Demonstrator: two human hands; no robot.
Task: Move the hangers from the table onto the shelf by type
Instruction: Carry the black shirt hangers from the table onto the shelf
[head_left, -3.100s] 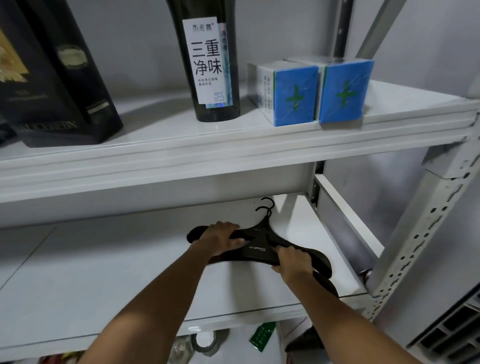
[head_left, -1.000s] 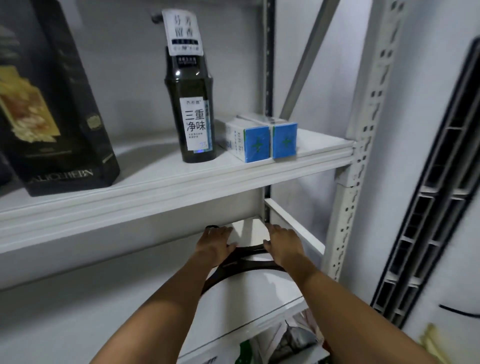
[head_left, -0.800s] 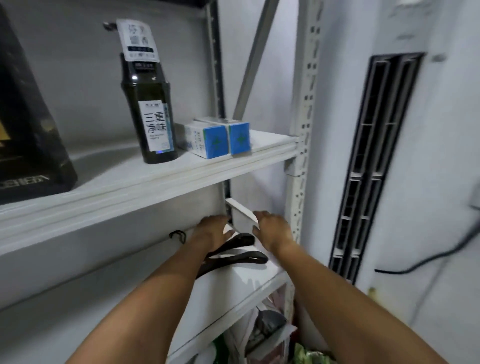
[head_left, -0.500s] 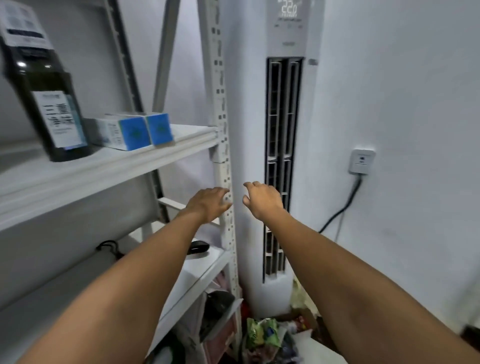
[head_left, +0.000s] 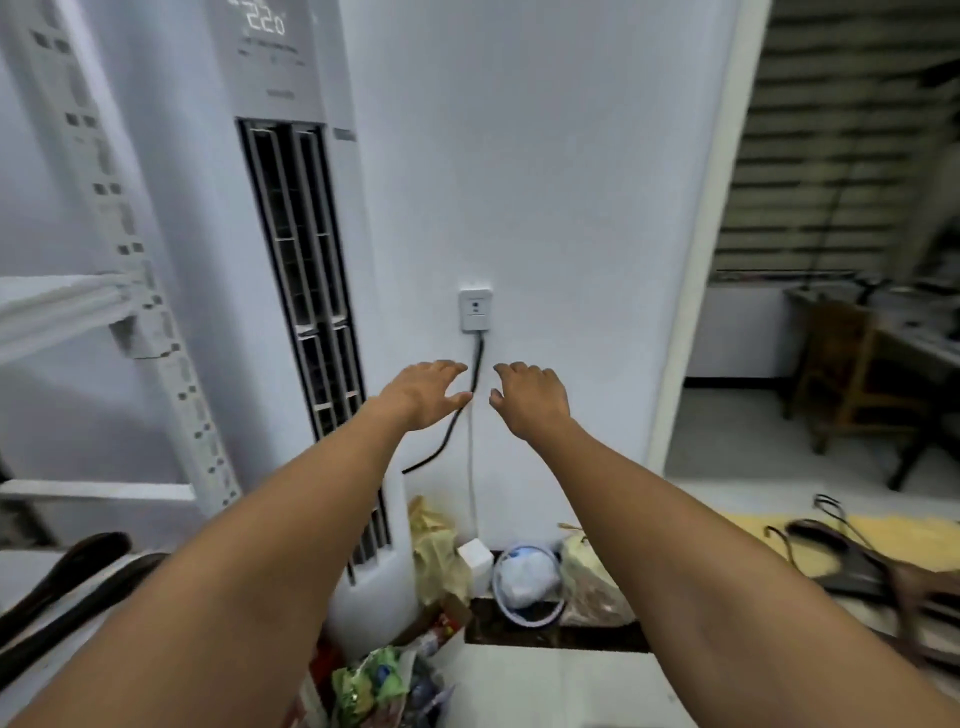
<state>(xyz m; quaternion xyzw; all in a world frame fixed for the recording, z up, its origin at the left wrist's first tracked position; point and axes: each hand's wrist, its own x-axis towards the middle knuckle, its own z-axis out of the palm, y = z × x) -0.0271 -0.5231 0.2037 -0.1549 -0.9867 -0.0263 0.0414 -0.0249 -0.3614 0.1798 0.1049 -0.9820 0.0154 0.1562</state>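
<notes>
Logged left hand (head_left: 423, 392) and right hand (head_left: 532, 397) outstretched with slack, empty grips. Counted two dark curved hangers (head_left: 67, 566) on white metal shelf (head_left: 15, 561), lower left; at least two blurred hangers (head_left: 831, 543) on yellow tabletop (head_left: 883, 535).

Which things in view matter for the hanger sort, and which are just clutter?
Job: black hangers on the shelf; hangers on the table; shelf; table; left hand and right hand, both empty.

Clutter: air conditioner; wall socket; cable; bags on the floor; chair.
</notes>
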